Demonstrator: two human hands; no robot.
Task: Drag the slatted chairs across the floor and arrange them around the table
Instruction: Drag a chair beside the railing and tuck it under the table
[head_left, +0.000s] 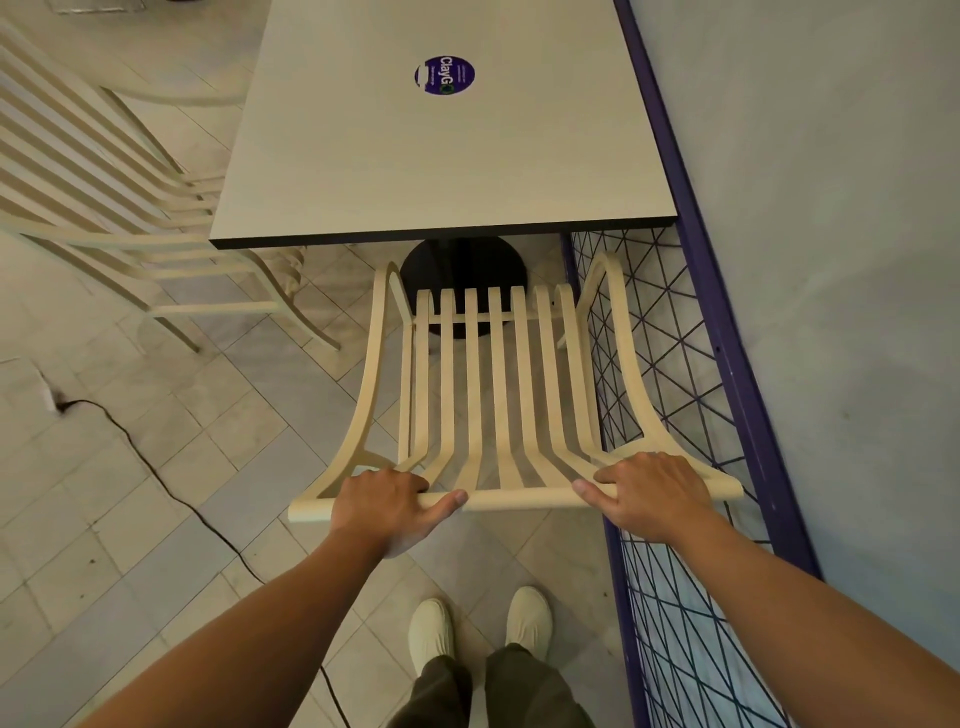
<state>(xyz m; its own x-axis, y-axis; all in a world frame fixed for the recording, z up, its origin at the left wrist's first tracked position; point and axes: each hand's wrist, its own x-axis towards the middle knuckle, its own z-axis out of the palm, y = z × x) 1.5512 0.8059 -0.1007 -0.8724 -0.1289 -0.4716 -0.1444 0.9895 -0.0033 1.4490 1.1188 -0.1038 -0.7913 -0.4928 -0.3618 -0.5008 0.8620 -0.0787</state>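
Two of the slatted chairs in shot, so probably past halfway, judging from this alone. Nearest cream slatted wooden chair (519, 500) at the short near end of the pale rectangular wood-look table (441, 156), seat front reaching about to the table's near edge, above the black round pedestal base (465, 265) from this angle. Not really tucked in yet.

Left hand (382, 501) wrapped over the chair's top rail, fingers curled down the far side, thumb flat along the near face. Right hand (652, 493) further along the same rail, fingers draped over it close together, thumb stretched toward the middle. Solid two-handed hold.

Second cream slatted wooden chair (130, 243) at the table's long left side, front slats slipped under the tabletop, so counting that one as placed. Can't see the far end, so no telling the number left to fetch.

Table's right side hard against a purple metal frame with wire mesh (727, 364), grey wall beyond, so no room for a seat there.

Probably just a short push forward left for this one. Worth minding the chair's right arm, very near the mesh, and the thin black cable (171, 493) snaking across the pale tiled floor (156, 571).
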